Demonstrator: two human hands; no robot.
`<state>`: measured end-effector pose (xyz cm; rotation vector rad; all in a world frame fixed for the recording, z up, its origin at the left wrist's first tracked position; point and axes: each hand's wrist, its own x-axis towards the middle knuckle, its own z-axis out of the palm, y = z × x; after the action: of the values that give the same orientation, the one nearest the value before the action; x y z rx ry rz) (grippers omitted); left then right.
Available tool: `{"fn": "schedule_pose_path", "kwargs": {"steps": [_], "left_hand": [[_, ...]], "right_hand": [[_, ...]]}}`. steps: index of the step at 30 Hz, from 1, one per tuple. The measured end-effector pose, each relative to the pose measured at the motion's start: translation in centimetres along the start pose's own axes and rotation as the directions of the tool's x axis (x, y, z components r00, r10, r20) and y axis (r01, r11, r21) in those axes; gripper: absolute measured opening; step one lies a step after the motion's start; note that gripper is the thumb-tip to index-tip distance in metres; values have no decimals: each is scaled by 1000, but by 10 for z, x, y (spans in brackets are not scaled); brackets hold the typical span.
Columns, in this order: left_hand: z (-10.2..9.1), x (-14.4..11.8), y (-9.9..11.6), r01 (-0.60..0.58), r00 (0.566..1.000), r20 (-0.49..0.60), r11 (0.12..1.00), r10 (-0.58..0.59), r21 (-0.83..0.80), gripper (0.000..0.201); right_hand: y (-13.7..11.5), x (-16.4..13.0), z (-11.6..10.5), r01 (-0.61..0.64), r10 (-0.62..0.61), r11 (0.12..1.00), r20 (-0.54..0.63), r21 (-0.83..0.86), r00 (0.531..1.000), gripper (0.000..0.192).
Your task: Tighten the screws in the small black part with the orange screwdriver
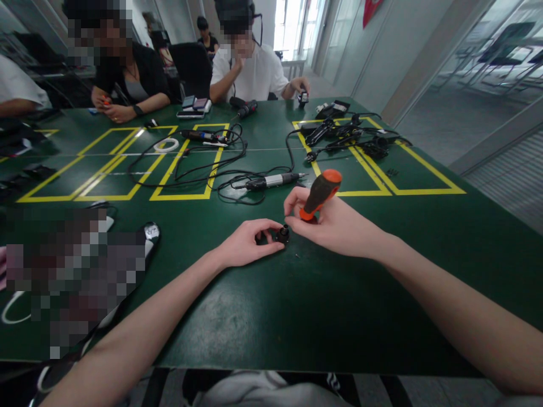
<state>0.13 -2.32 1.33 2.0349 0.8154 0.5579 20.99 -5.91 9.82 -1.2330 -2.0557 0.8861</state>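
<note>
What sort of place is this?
Likely a shared bench-assembly workroom: a large green table marked with yellow outlines, an orange-and-black tool handle in the right hand, and people seated across the table.

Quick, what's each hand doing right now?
Left hand: closed on a small black part at the table.
Right hand: closed around an orange-and-black screwdriver, handle up; whether its fingertips pinch anything else can't be told.
</note>
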Motion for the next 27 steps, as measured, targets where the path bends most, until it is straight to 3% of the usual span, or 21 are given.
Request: {"fn": "schedule_pose_path", "kwargs": {"steps": [11, 18, 27], "left_hand": [[1, 0, -1, -18, 1000, -1, 1000, 18, -6, 33], [0, 0, 0, -8, 1000, 0, 1000, 8, -9, 34], [1, 0, -1, -4, 1000, -9, 1000, 4, -28, 36]], "right_hand": [[-4, 0, -3, -10, 10, 1000, -6, -13, 1000, 17], [1, 0, 0, 46, -47, 996, -16, -77, 999, 2], [-4, -1, -2, 4, -3, 1000, 37, -16, 999, 18]]}}
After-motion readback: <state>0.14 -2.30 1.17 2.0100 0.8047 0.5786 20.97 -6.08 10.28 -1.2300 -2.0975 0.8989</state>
